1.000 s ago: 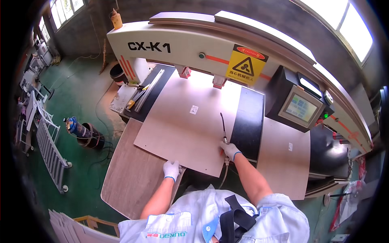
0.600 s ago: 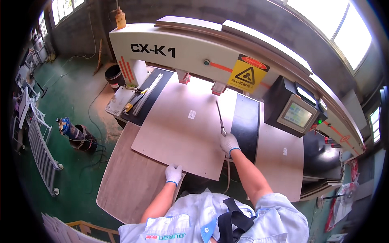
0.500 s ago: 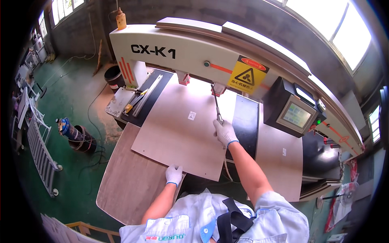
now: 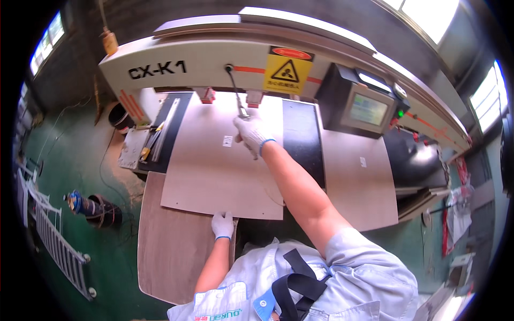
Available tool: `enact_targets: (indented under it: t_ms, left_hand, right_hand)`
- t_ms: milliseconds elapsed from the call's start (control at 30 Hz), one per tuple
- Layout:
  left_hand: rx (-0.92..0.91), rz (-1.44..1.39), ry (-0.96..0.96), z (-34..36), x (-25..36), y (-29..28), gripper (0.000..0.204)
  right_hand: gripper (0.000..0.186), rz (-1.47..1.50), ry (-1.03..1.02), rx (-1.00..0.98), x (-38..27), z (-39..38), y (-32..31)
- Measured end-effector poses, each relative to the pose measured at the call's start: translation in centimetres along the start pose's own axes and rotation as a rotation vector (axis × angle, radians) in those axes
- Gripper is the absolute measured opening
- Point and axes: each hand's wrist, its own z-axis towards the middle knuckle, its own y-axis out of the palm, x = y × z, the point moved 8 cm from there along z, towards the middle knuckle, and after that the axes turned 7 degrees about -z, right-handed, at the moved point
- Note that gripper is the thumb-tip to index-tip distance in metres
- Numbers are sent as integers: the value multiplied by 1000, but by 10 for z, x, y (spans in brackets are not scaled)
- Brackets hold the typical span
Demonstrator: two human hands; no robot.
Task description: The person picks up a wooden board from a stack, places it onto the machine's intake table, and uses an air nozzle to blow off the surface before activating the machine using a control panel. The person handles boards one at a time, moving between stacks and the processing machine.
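The left hand, gloved, is at the near edge of the panel, fingers close together; whether they pinch it I cannot tell. Under and beside that hand, toward the left, is the brown board. The panel stretches forward from the left hand and passes beneath the right. It looks stiff and flat, likely weighty for its breadth and fairly slick under gloves, its corners the parts apt to chip; opposite edges seem the best hold.

Ahead, over the panel, the right hand is wrapped around the air gun, its thin nozzle pointing away. The gun is probably light and rigid, best held by its handle. Just left of that hand is a label; to its right, the black bed. Beyond it are two red clamps under the beam.
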Motion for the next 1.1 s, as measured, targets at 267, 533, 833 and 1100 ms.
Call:
enact_targets:
  t_ms: [267,533,833,1100]
  left_hand:
    - [-73,-238,-80,-15,-1,7,23]
    - [-221,-228,16,-114,49,72,24]
    - [-690,-221,-247,-238,98,367,43]
    - [-697,-295,-379,-332,67,515,53]
  right_hand:
    - [41,-49,-33,-120,31,-66,-43]
    - [37,-39,690,515,458,-326,-375]
    - [36,7,776,-266,499,-624,-420]
    - [39,692,689,478,633,-648,-464]
